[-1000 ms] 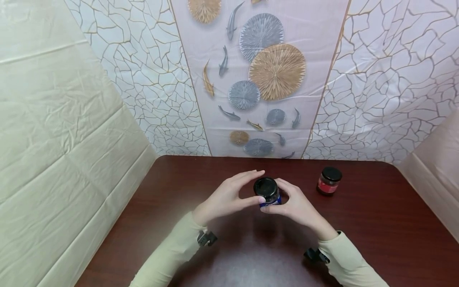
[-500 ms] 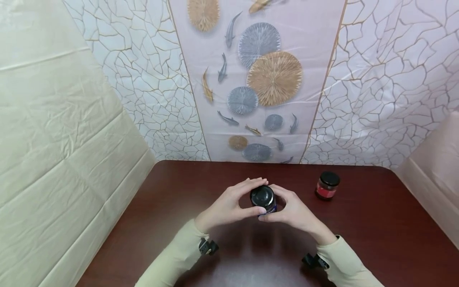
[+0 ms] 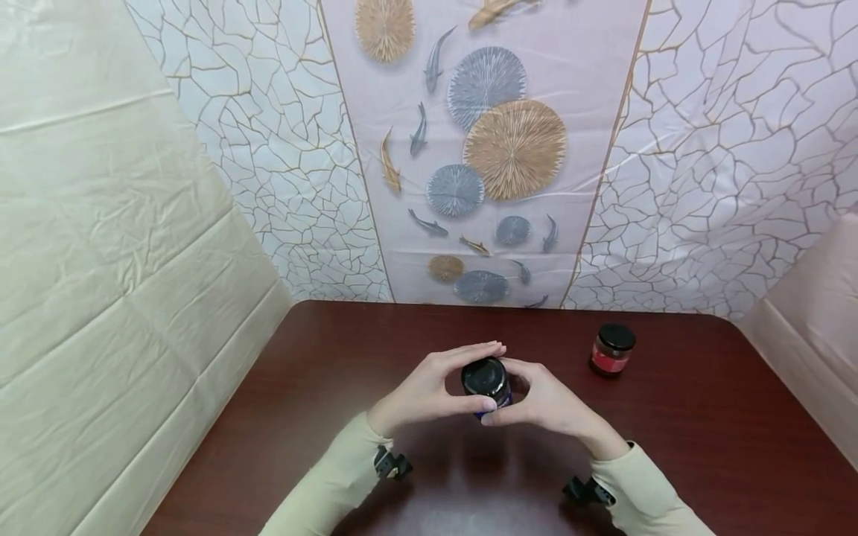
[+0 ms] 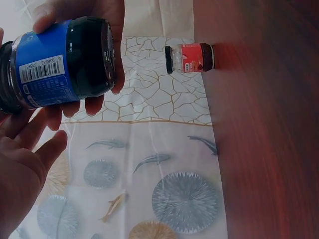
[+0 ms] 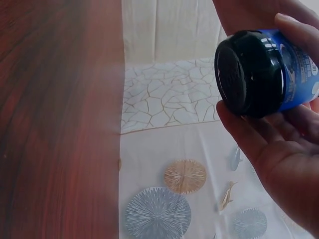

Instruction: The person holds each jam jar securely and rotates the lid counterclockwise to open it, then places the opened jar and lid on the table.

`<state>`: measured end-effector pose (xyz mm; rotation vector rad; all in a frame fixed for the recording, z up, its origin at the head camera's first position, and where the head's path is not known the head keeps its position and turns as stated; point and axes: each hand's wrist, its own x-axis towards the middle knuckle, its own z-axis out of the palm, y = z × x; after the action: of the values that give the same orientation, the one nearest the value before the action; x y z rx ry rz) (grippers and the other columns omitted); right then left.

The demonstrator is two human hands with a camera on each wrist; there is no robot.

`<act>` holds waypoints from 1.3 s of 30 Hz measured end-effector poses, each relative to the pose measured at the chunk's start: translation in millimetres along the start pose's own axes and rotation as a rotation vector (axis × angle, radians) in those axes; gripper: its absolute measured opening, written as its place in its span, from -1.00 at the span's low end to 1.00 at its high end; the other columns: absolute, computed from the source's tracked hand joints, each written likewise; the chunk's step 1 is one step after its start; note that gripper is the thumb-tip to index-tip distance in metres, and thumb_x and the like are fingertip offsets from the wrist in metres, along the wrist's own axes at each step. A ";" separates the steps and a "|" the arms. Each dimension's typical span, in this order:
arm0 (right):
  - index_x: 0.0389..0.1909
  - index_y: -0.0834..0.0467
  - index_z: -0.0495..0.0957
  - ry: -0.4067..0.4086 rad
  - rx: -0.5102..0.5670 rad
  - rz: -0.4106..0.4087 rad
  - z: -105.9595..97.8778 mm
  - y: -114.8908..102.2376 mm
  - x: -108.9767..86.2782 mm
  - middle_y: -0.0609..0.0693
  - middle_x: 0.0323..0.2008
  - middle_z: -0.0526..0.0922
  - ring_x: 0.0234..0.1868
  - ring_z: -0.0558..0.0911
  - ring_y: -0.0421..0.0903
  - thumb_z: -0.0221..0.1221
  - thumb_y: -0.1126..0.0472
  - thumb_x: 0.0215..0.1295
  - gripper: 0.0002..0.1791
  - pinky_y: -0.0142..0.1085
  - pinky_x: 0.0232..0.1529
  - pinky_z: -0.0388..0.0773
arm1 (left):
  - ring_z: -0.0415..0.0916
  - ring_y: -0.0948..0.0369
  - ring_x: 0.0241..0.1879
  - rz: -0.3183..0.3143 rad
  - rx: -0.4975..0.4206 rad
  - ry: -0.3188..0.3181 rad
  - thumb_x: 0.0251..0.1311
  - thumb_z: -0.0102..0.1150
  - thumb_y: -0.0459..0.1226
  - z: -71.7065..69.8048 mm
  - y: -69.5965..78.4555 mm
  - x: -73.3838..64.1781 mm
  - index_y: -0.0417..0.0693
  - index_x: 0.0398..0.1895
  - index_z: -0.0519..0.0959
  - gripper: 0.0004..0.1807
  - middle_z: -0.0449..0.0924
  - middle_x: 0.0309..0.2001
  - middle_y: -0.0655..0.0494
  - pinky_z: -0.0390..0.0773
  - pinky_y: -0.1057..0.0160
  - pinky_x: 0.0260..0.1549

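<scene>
Between both hands, above the table, is a glass jar (image 3: 485, 377) with a black lid and a blue label. In the left wrist view the blue jar (image 4: 47, 74) shows a barcode and dark contents. My left hand (image 3: 429, 387) curves round it near the lid, thumb in front and fingers on the far side. From the other side my right hand (image 3: 553, 402) grips the jar's body. The right wrist view shows the dark base of the jar (image 5: 254, 74), with the right hand's fingers (image 5: 239, 124) right at it.
Farther back on the right, a jar with a red label (image 3: 611, 350) and black lid stands upright on the dark red-brown table (image 3: 670, 417). Behind the table hangs a patterned cloth (image 3: 485, 186), and pale cloth (image 3: 134, 298) covers the left side.
Both hands have brought the jar slightly nearer the body and to the left. The left fingers have closed in round the far side of its lid. The red-labelled jar stays put.
</scene>
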<state>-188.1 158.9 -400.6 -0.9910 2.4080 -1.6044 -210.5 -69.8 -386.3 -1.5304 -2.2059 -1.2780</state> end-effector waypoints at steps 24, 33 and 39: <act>0.28 0.06 0.54 0.100 0.134 0.016 7.4 -5.4 0.9 0.00 0.11 0.66 0.04 0.65 0.00 0.48 0.27 0.12 -0.34 -0.27 0.02 0.63 | 0.49 0.08 0.27 -0.121 -0.153 0.308 0.00 0.55 -0.40 11.4 3.1 -2.5 -0.17 0.22 0.60 -0.38 0.69 0.09 0.02 0.35 0.06 0.35; 0.29 -0.08 0.54 0.183 0.096 0.033 14.3 -7.5 -1.0 -0.10 0.09 0.68 -0.02 0.68 -0.04 0.50 0.19 0.11 -0.32 -0.29 -0.04 0.65 | 0.59 0.13 0.15 -0.197 -0.240 0.416 -0.01 0.49 -0.52 22.4 6.8 1.6 -0.23 0.17 0.62 -0.43 0.69 0.05 -0.09 0.35 0.10 0.36; 0.32 -0.15 0.51 0.270 -0.008 0.012 18.9 -9.3 0.8 -0.15 0.08 0.69 -0.10 0.68 -0.11 0.53 0.06 0.08 -0.27 -0.32 -0.16 0.65 | 0.59 0.14 0.13 -0.192 -0.265 0.450 0.01 0.48 -0.51 23.1 7.9 4.5 -0.22 0.19 0.61 -0.41 0.67 0.10 -0.12 0.51 0.19 0.20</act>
<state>-176.8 141.1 -400.9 -0.8041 2.5827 -1.8321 -198.7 -49.3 -393.7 -0.9814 -1.9813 -1.8237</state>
